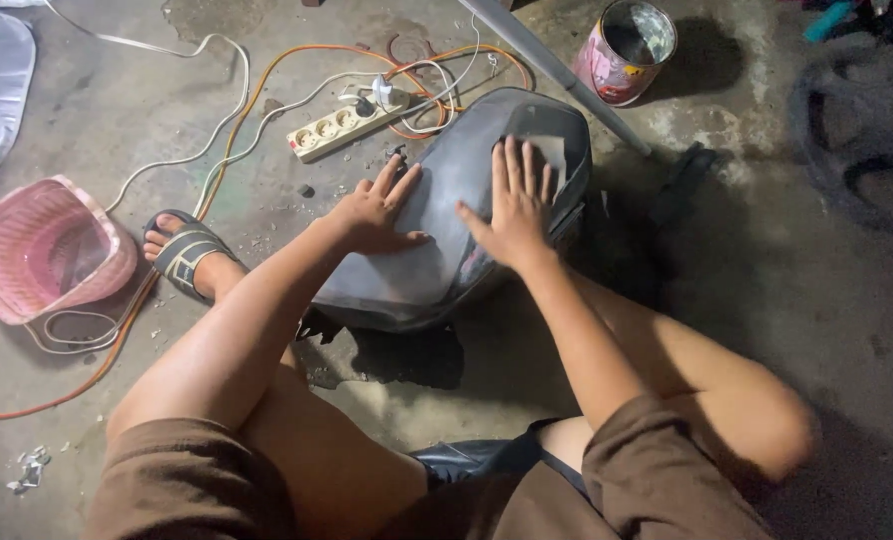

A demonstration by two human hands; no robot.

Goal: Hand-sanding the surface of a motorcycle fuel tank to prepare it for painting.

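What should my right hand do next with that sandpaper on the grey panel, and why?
Probably slide the right hand back toward you, pressing the sheet along the grey panel. The sheet sits under its fingertips at the panel's far end, so the nearer surface lies uncovered, and the left hand already rests flat on the panel to steady it.

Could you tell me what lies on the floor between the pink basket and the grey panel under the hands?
In the head view, a sandalled foot lies between the pink basket and the grey panel, with an orange cable crossing there.

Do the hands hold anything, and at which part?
Nothing is gripped. Left hand and right hand lie flat on top of the dark panel.
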